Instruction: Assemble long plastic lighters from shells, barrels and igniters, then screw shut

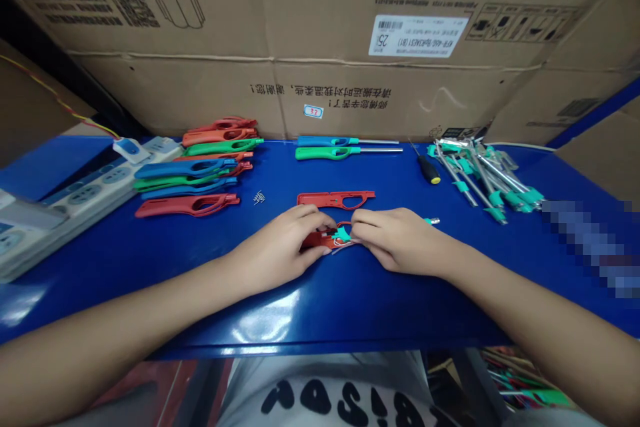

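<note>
My left hand (280,243) is closed around the rear of a red lighter housing half (313,240), its thumb along the near edge. A teal trigger piece (342,234) with thin pale wires sits at the open side of that housing. Over the housing's front, my right hand (393,240) pinches the metal tube assembly, whose silver tip (435,221) shows beyond the knuckles. My right fingertips partly cover the joint between tube and housing. Just behind both hands lies another red housing half (327,200), touched by neither palm.
Several coloured housings (187,205) lie stacked at left, near small screws (259,197) and a power strip (83,195). Two lighters with tubes (325,153) lie at the back. A screwdriver (429,169) and a pile of tube assemblies (490,177) are at right. Cardboard (280,20) walls the back.
</note>
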A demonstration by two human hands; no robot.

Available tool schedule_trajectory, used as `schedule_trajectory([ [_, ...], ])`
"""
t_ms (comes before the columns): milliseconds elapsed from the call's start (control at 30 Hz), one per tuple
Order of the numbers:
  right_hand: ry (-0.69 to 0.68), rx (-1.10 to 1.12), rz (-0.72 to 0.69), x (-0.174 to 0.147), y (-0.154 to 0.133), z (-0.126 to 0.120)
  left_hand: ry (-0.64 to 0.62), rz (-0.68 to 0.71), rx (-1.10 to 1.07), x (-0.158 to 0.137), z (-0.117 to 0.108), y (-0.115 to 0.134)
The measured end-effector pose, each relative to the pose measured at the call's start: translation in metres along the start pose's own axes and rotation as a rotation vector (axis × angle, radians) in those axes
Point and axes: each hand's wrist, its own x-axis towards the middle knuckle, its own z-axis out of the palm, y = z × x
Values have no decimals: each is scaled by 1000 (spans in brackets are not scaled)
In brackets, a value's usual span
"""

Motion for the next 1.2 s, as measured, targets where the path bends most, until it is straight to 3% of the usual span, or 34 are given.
schedule_trajectory([
  [233, -12, -25, -19, 0, 1, -1, 4, 41, 79, -3, 2, 0],
  [700, 269, 109, 50, -8, 26, 0, -83, 177, 265, -4, 4, -1],
  [1000, 226, 133, 51, -5, 26, 3, -115, 187, 472, -9, 7, 2],
  [1200, 245, 151, 65, -5, 28, 2, -77, 192, 437, -11, 9, -1],
])
